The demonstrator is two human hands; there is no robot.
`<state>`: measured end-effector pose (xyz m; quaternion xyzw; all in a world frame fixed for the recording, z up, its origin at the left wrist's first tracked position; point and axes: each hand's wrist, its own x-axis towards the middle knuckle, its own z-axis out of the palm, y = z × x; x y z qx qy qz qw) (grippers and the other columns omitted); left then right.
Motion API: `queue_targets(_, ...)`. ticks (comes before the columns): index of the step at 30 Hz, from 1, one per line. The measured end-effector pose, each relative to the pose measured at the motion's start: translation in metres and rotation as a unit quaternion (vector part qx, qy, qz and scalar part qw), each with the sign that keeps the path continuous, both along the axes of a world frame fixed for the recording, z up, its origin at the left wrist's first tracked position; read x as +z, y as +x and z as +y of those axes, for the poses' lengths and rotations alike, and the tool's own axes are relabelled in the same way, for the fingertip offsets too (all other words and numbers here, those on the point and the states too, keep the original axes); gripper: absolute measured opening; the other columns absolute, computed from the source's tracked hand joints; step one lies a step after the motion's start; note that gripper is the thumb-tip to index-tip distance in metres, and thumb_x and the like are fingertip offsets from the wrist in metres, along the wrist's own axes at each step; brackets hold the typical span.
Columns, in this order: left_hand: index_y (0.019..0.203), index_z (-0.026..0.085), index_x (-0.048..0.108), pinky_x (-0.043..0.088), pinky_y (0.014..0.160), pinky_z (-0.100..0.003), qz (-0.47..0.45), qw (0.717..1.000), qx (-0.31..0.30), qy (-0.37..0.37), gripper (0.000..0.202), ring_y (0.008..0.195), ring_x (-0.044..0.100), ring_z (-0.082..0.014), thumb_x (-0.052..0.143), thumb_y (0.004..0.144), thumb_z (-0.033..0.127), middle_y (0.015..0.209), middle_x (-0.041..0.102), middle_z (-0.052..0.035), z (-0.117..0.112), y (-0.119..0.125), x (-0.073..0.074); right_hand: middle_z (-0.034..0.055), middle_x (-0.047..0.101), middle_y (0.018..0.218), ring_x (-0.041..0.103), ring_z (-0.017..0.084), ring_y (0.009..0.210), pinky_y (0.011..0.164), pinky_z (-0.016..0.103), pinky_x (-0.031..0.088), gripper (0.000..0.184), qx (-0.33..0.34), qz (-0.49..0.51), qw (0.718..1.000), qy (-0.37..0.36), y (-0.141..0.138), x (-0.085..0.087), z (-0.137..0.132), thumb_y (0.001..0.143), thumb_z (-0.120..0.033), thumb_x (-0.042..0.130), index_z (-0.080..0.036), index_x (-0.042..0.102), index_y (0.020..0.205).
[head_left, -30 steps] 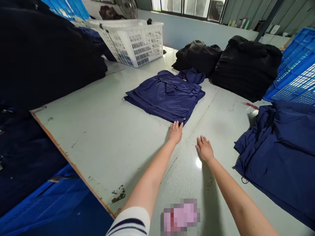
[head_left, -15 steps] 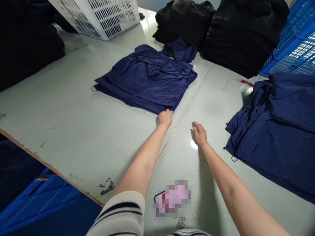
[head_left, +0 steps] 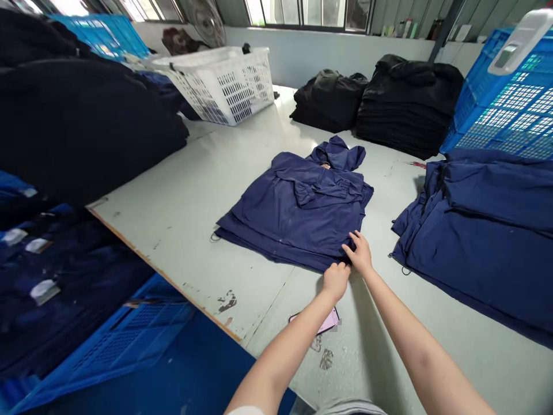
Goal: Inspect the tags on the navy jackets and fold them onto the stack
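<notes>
Navy hooded jackets lie folded flat in a low stack, the top navy jacket (head_left: 298, 216) with its hood (head_left: 339, 153) spread at the far end. My left hand (head_left: 337, 280) is closed on the near right corner of the stack's hem. Just beside it, my right hand (head_left: 359, 253) rests on the same corner with its fingers spread. A drawcord loop (head_left: 215, 237) pokes out at the left corner. Partly hidden behind my left forearm, a pink phone (head_left: 329, 321) lies on the table.
More navy garments (head_left: 496, 225) are piled at the right. Black folded stacks (head_left: 406, 109) stand at the back beside a blue crate (head_left: 505, 109). A white basket (head_left: 242, 86) and a dark clothing heap (head_left: 86, 127) are at the left. The worn table edge (head_left: 173, 276) runs front left.
The navy stack has slid right and nearer, over the table seam, with my left hand on its corner. My right hand has moved from the bare table onto that corner. The view has tilted up.
</notes>
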<state>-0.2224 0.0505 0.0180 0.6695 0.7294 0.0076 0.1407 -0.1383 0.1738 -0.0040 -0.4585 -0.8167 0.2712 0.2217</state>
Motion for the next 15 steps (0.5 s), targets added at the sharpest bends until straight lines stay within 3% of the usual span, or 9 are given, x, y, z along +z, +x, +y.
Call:
queue_targets(3, 0.121, 0.023, 0.062, 0.052, 0.078, -0.032, -0.051, 0.993, -0.087, 0.057, 0.030, 0.088, 0.065, -0.0199, 0.047, 0.095, 0.023, 0.095, 0.069, -0.0079, -0.015, 0.003, 0.001, 0.0085, 0.044, 0.150, 0.035, 0.028, 0.142, 0.113, 0.047, 0.032, 0.058, 0.093, -0.091, 0.991, -0.006, 0.025, 0.003, -0.007, 0.080, -0.043, 0.069, -0.025, 0.057, 0.134)
queue_targets(5, 0.122, 0.024, 0.062, 0.052, 0.082, -0.032, -0.087, 0.986, -0.096, 0.106, 0.032, 0.089, 0.065, -0.0185, 0.045, 0.095, 0.023, 0.096, 0.070, -0.0068, -0.025, -0.006, 0.002, 0.0057, 0.049, 0.147, 0.037, 0.026, 0.141, 0.112, 0.046, 0.033, 0.044, 0.109, -0.129, 0.985, -0.029, 0.036, 0.002, -0.007, 0.082, -0.036, 0.068, -0.027, 0.064, 0.125)
queue_targets(7, 0.121, 0.023, 0.063, 0.052, 0.088, -0.034, -0.109, 0.980, -0.059, 0.158, 0.033, 0.098, 0.064, -0.0188, 0.043, 0.095, 0.020, 0.102, 0.070, -0.0072, -0.034, -0.020, 0.004, 0.0046, 0.055, 0.142, 0.041, 0.024, 0.138, 0.111, 0.044, 0.036, 0.028, 0.089, -0.137, 0.985, -0.047, 0.040, 0.004, -0.006, 0.087, -0.028, 0.061, -0.027, 0.071, 0.113)
queue_targets(9, 0.123, 0.023, 0.062, 0.049, 0.098, -0.037, -0.107, 0.973, -0.004, 0.204, 0.036, 0.113, 0.058, -0.0205, 0.043, 0.093, 0.016, 0.117, 0.067, -0.0088, -0.041, -0.037, 0.008, 0.0042, 0.062, 0.133, 0.045, 0.023, 0.135, 0.111, 0.047, 0.033, 0.023, 0.070, -0.120, 0.989, -0.050, 0.038, 0.011, -0.006, 0.089, -0.024, 0.054, -0.026, 0.074, 0.102)
queue_targets(12, 0.137, 0.021, 0.052, 0.038, 0.111, -0.044, -0.058, 0.966, 0.078, 0.241, 0.046, 0.136, 0.041, -0.0252, 0.047, 0.091, 0.016, 0.143, 0.050, -0.0125, -0.045, -0.058, 0.020, 0.0051, 0.070, 0.120, 0.046, 0.025, 0.135, 0.113, 0.052, 0.027, 0.025, 0.085, -0.040, 0.995, -0.021, 0.035, 0.034, -0.010, 0.091, -0.025, 0.048, -0.024, 0.073, 0.096)
queue_targets(15, 0.149, 0.017, 0.033, 0.028, 0.116, -0.051, -0.004, 0.961, 0.137, 0.242, 0.063, 0.146, 0.024, -0.0308, 0.054, 0.090, 0.024, 0.156, 0.030, -0.0187, -0.048, -0.069, 0.034, 0.0082, 0.073, 0.107, 0.055, 0.025, 0.124, 0.103, 0.041, 0.040, 0.031, 0.103, 0.063, 0.993, -0.007, 0.052, 0.062, -0.020, 0.093, -0.035, 0.042, -0.022, 0.070, 0.089)
